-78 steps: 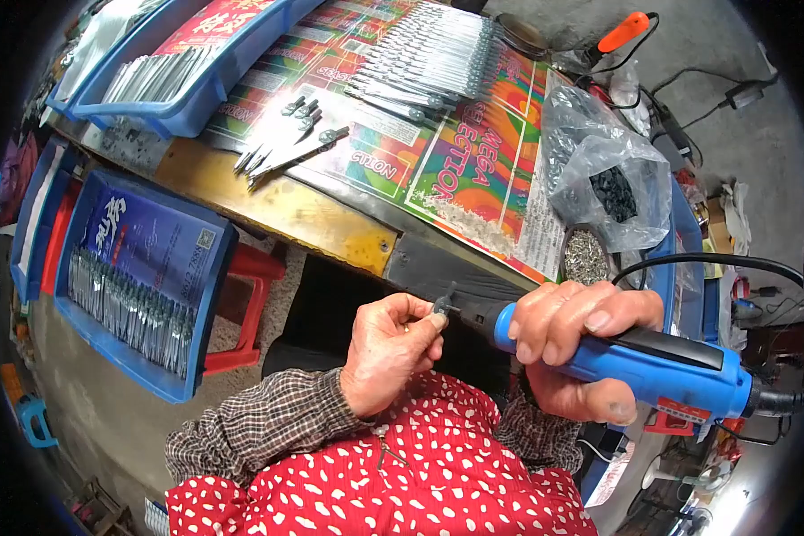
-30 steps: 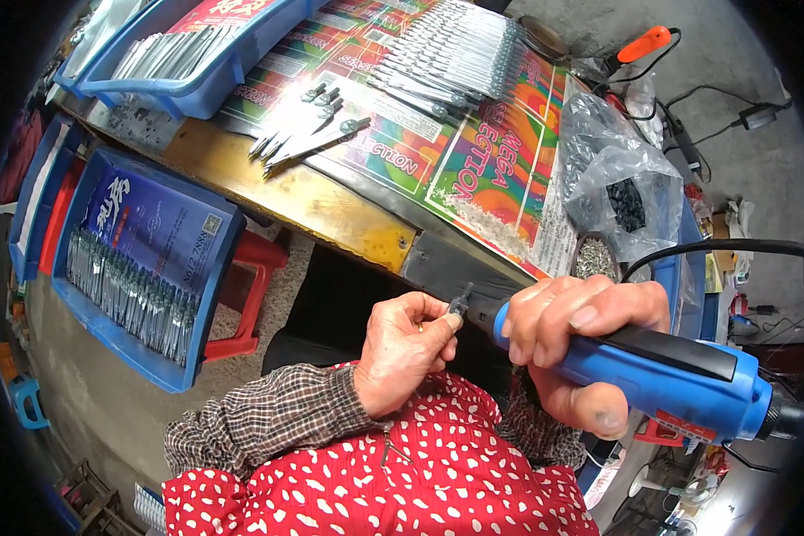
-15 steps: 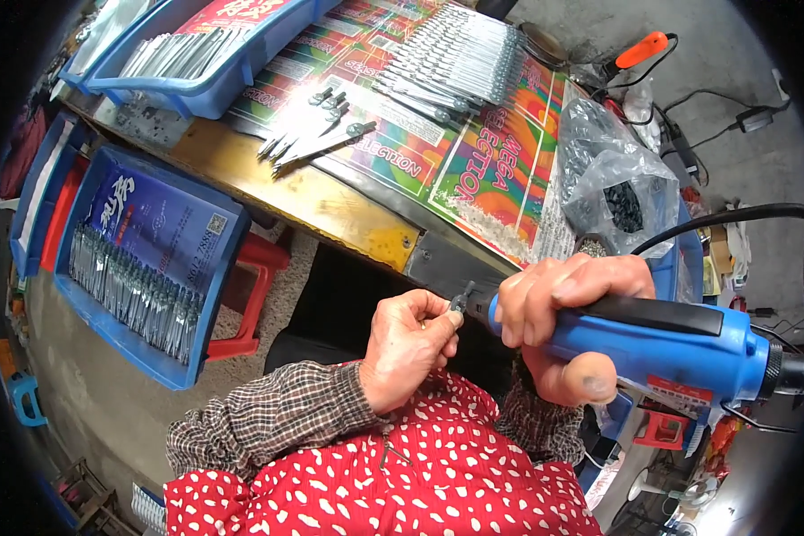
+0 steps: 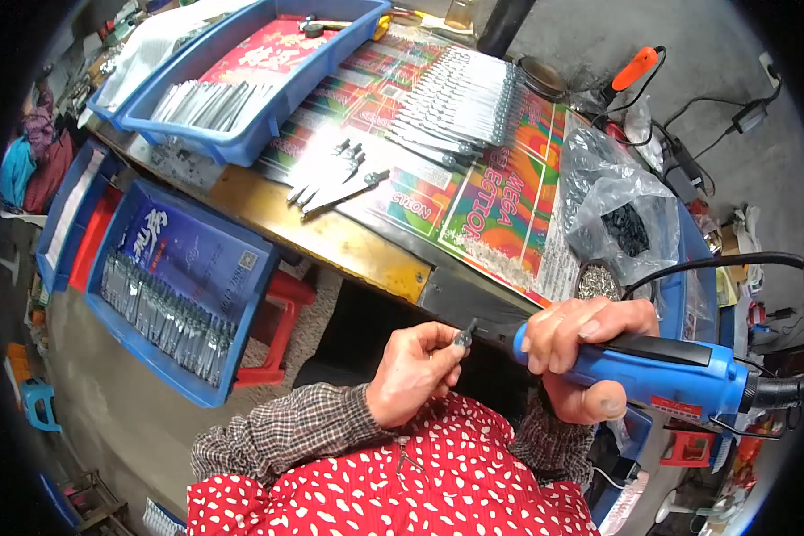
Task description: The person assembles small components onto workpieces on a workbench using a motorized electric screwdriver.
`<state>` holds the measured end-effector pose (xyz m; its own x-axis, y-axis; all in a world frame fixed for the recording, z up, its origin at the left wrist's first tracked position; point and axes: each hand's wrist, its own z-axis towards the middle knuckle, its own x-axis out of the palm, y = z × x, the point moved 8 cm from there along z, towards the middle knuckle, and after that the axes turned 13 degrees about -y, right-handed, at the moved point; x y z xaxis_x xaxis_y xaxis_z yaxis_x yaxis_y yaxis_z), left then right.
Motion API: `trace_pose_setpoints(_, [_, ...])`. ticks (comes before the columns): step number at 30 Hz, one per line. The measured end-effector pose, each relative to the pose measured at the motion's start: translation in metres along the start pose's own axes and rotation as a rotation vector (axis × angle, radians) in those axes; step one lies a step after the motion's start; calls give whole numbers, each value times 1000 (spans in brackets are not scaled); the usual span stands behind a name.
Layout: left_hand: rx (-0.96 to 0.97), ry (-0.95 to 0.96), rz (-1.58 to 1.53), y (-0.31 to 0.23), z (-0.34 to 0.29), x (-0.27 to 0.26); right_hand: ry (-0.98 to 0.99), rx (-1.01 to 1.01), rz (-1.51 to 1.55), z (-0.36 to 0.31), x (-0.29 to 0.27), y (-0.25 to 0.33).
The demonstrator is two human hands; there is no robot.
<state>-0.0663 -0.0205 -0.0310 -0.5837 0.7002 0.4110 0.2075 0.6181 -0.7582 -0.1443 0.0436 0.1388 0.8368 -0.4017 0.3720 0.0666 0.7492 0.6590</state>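
My right hand (image 4: 581,353) grips a blue electric screwdriver (image 4: 661,375) with a black cable, its tip pointing left. My left hand (image 4: 415,371) pinches a small dark metal part (image 4: 463,338) right at the tool's tip. Both hands hover in front of the table's near edge (image 4: 393,268), above my red dotted top. A few assembled metal pieces (image 4: 335,179) lie on the colourful printed sheet (image 4: 491,192) covering the table.
A row of metal pieces (image 4: 460,94) lies farther back on the sheet. Clear plastic bags with dark small parts (image 4: 621,219) sit at right beside a small bowl of screws (image 4: 597,281). Blue trays of metal parts stand at back left (image 4: 241,98) and on a red stool (image 4: 174,290).
The screwdriver has tilted and shifted slightly between frames while staying at the part in my left hand. The view has drifted a little; table items kept their places.
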Motion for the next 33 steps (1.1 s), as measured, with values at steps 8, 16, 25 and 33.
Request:
trace_pose_setpoints(8, [441, -137, 236, -58, -8, -32, -358, 5, -218, -13, -28, 6])
trace_pose_setpoints(16, [1274, -618, 1036, -162, -9, -55, -486, 6, -140, -17, -39, 11])
trace_pose_setpoints(25, [1178, -786, 1566, -197, 45, -69, -491, 51, -139, -19, -45, 6])
trace_pose_setpoints(33, [1077, -750, 1614, -205, 68, -79, -475, 42, -188, -21, -48, 4])
